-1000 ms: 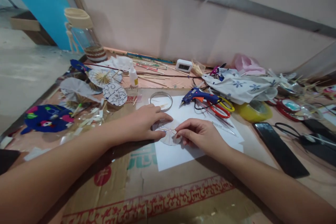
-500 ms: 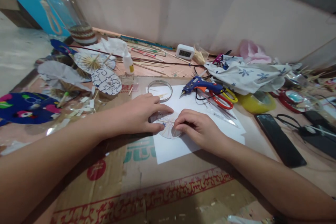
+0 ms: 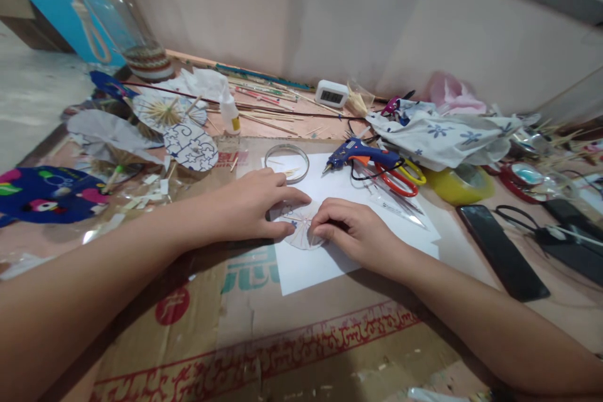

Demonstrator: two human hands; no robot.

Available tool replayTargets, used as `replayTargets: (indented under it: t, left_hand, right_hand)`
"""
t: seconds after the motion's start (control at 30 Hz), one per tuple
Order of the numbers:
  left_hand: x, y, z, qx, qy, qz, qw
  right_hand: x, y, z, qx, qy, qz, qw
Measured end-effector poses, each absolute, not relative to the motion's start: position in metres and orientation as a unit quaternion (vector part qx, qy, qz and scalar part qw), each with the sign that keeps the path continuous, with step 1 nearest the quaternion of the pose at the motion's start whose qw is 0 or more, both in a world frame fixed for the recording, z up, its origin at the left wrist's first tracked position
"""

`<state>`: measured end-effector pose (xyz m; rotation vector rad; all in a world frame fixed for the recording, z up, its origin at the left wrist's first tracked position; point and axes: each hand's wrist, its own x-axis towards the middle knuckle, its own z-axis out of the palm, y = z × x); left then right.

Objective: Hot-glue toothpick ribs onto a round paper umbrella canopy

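Observation:
A small round paper umbrella top (image 3: 301, 233) with thin wooden ribs lies on a white sheet of paper (image 3: 325, 264). My left hand (image 3: 254, 204) rests on its left side, fingers stretched flat and pressing it down. My right hand (image 3: 351, 229) sits on its right side with the fingers curled and pinched at the paper's edge. What the fingertips pinch is too small to make out. Both forearms reach in from the bottom corners.
A blue glue gun (image 3: 358, 152), red and yellow scissors (image 3: 400, 181), a clear round dish (image 3: 287, 162), yellow tape (image 3: 459, 185) and a black phone (image 3: 499, 250) lie beyond and right. Finished paper umbrellas (image 3: 191, 146), a glue bottle (image 3: 229, 114) and a glass jar (image 3: 122, 25) stand left. Flattened cardboard (image 3: 264, 352) covers the near surface.
The view dropped and shifted a little a second ago. My right fingers have crept slightly left along the umbrella's edge; my left hand keeps pressing in the same place.

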<state>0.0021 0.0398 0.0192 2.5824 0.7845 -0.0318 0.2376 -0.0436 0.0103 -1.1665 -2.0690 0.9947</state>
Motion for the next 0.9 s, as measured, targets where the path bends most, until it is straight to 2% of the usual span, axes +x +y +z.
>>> replayTargets:
  t: [0.37, 0.9]
  left_hand:
    - [0.002, 0.04, 0.02, 0.935, 0.28, -0.006, 0.217]
    - [0.002, 0.039, 0.022, 0.936, 0.278, -0.005, 0.217]
  right_hand:
    - [0.236, -0.042, 0.01, -0.44, -0.77, 0.375, 0.269]
    - [0.237, -0.043, -0.003, -0.424, -0.804, 0.286, 0.302]
